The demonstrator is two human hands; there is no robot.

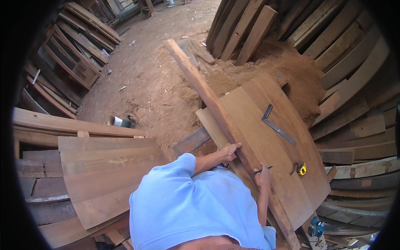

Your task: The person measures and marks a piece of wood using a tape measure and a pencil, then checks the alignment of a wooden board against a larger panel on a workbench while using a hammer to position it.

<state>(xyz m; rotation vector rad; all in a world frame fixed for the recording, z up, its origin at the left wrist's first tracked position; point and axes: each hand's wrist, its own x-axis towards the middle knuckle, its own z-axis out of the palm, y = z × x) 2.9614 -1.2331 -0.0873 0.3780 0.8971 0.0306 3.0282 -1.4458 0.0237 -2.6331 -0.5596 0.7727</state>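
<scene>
Left hand (230,151) grip clamped on long plank (216,108); right hand (263,178) pinching thin pencil (261,170).

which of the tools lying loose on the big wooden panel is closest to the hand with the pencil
The yellow tape measure, just beyond the pencil in the right hand. The grey metal L-shaped square lies farther up the broad brown wooden panel.

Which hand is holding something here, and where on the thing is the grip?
The right hand holds a pencil near its rear end, tip over the wide board. The left hand grips the edge of the long narrow plank lying on it.
</scene>
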